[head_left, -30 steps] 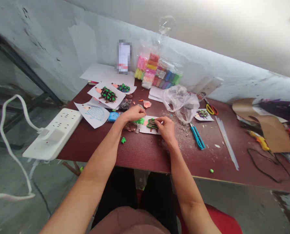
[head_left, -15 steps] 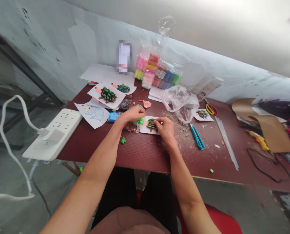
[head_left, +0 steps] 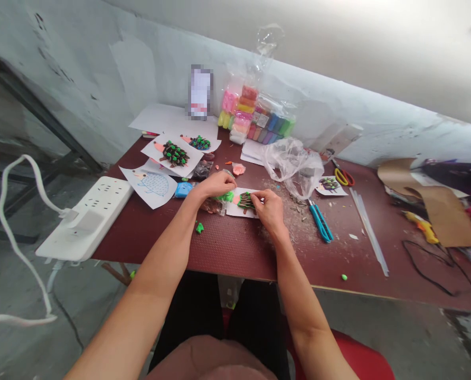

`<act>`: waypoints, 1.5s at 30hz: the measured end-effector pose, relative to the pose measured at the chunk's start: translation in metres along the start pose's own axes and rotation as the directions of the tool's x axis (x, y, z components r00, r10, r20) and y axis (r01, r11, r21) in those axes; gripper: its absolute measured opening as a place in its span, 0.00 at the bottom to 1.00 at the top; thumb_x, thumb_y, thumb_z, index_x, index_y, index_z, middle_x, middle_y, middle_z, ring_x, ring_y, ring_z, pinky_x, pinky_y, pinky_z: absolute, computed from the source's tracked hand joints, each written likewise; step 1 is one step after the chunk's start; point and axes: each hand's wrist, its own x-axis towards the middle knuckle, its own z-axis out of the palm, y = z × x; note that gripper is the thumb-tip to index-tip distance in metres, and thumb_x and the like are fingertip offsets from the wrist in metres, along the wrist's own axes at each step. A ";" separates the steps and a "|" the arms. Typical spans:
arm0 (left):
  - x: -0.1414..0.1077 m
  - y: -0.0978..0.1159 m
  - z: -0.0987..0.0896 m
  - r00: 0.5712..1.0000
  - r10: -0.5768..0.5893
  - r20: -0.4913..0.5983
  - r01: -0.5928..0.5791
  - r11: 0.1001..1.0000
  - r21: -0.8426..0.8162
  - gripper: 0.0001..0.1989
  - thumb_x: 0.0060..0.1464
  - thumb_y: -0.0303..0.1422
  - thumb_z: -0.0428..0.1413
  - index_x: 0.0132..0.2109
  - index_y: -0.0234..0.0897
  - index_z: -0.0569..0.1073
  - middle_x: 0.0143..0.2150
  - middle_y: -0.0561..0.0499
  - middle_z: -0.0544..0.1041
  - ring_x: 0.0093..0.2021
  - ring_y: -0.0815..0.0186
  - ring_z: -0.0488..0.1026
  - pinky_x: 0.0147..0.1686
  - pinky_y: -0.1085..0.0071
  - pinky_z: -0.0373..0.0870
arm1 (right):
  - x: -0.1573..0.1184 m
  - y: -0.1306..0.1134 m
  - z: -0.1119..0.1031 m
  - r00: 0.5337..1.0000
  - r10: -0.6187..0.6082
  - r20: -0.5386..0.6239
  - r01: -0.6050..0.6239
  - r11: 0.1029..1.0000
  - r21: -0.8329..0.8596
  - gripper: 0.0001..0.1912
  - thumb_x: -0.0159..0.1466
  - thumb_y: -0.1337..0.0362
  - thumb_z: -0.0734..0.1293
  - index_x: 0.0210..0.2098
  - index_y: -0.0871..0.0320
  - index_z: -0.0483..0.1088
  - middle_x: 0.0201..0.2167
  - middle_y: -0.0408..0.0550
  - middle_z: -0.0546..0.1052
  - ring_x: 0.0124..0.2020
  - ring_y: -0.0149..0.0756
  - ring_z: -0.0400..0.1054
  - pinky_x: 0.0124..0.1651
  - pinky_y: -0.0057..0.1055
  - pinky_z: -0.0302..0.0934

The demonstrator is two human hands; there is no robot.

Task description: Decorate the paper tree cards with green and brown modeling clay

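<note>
Pressing work on a white paper card's brown-and-green clay hedgehog (head_left: 246, 201): right hand (head_left: 270, 211), fingers together on it; left hand (head_left: 217, 184), just beside it, fingers bunched on soft bright-green clay (head_left: 225, 197).

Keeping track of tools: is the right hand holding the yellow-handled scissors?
No, the right hand rests on a clay-decorated paper hedgehog, and the yellow-handled scissors lie apart on the table.

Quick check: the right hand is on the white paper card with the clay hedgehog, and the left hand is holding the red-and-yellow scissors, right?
No: the head view shows the left hand at a bright green clay lump; the red-and-yellow scissors lie apart on the maroon table, to the right. The right hand is on the card, as you said.
</note>
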 end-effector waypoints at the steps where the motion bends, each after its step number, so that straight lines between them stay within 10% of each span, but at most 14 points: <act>1: 0.000 0.001 0.000 1.000 -0.004 0.001 0.004 1.000 0.003 0.14 0.49 0.30 0.53 0.35 0.32 0.84 0.34 0.48 0.83 0.37 0.62 0.77 0.39 0.72 0.69 | 0.000 0.000 -0.001 1.000 -0.003 -0.003 0.003 1.000 0.000 0.11 0.64 0.63 0.67 0.36 0.56 0.83 0.33 0.50 0.80 0.32 0.37 0.71 0.39 0.33 0.60; 17: 0.000 0.002 -0.001 0.999 0.004 -0.043 -0.009 0.994 -0.106 0.14 0.51 0.34 0.54 0.34 0.31 0.83 0.31 0.48 0.80 0.34 0.64 0.74 0.35 0.72 0.67 | 0.002 0.002 -0.004 0.995 0.056 -0.082 -0.051 0.997 0.064 0.12 0.63 0.61 0.65 0.32 0.57 0.81 0.32 0.50 0.81 0.33 0.38 0.71 0.41 0.33 0.62; 29: -0.004 0.020 0.004 0.990 -0.051 -0.130 0.007 0.948 -0.318 0.20 0.60 0.43 0.55 0.37 0.29 0.82 0.27 0.49 0.77 0.27 0.69 0.68 0.28 0.73 0.60 | -0.005 -0.019 -0.004 0.991 -0.077 0.111 -0.010 0.779 0.627 0.14 0.59 0.51 0.73 0.33 0.57 0.79 0.22 0.40 0.70 0.19 0.27 0.62 0.22 0.26 0.60; 45: -0.002 0.032 0.016 0.984 -0.066 -0.163 -0.022 0.875 -0.484 0.23 0.59 0.50 0.57 0.36 0.30 0.79 0.26 0.51 0.72 0.25 0.71 0.66 0.26 0.74 0.62 | -0.009 -0.026 -0.005 0.998 -0.068 -0.014 0.065 0.848 0.526 0.09 0.60 0.59 0.69 0.37 0.57 0.77 0.31 0.43 0.78 0.21 0.26 0.66 0.25 0.26 0.61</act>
